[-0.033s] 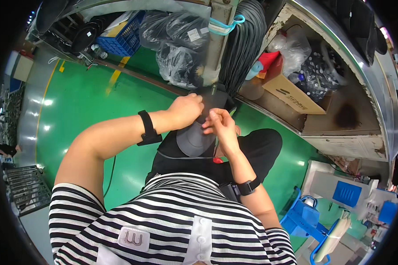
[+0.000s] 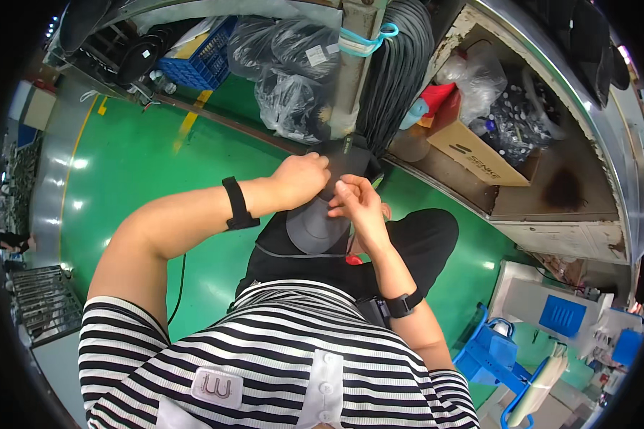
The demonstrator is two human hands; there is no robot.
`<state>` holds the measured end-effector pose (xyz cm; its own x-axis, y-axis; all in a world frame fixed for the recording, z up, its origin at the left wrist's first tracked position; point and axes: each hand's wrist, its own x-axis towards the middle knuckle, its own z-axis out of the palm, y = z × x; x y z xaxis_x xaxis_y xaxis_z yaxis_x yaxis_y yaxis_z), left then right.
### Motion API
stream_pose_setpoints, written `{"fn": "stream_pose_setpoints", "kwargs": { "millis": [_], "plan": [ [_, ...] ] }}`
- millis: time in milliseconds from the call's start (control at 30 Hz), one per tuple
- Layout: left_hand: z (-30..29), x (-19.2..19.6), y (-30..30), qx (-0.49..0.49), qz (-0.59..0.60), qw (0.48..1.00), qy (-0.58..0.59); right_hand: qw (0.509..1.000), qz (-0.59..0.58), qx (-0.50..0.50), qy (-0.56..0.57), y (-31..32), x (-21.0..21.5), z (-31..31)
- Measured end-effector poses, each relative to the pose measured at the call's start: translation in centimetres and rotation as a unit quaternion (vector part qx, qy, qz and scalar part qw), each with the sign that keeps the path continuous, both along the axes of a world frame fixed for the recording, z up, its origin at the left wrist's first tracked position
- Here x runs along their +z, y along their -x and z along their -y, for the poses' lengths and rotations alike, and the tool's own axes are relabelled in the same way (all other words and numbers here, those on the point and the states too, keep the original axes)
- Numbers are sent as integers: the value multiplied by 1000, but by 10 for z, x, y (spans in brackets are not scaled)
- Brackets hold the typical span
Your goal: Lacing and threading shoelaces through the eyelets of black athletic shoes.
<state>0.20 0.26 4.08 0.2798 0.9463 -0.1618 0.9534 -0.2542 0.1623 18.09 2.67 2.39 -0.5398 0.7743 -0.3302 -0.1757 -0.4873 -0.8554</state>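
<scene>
Glossy green floor (image 2: pixel 129 164), crinkled shiny plastic bags (image 2: pixel 286 79), matt cardboard box (image 2: pixel 472 146), striped cloth shirt (image 2: pixel 265 357).

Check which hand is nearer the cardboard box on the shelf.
Right. The right hand is left of and below the cardboard box; the left hand is farther left, across the dark grey piece.

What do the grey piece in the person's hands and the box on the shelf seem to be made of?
Grey piece: probably soft fabric or leather-like sheet, matte, curving limply below the left hand and right hand. Box: brown cardboard, dull, with folded flaps.
</scene>
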Motion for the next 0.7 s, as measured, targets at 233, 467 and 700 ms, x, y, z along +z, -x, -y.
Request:
{"fn": "stream_pose_setpoints", "kwargs": {
  "millis": [233, 467, 700],
  "plan": [
    [-27, 14, 4, 12, 13, 972, 236, 999, 16, 37, -24, -1, -13, 0],
    [-1, 3, -13, 130, 31, 991, 20, 999, 1, 36, 8, -1, -17, -2],
    [-23, 14, 2, 24, -17, 992, 126, 998, 18, 60, 6, 3, -24, -3]
  ]
}}
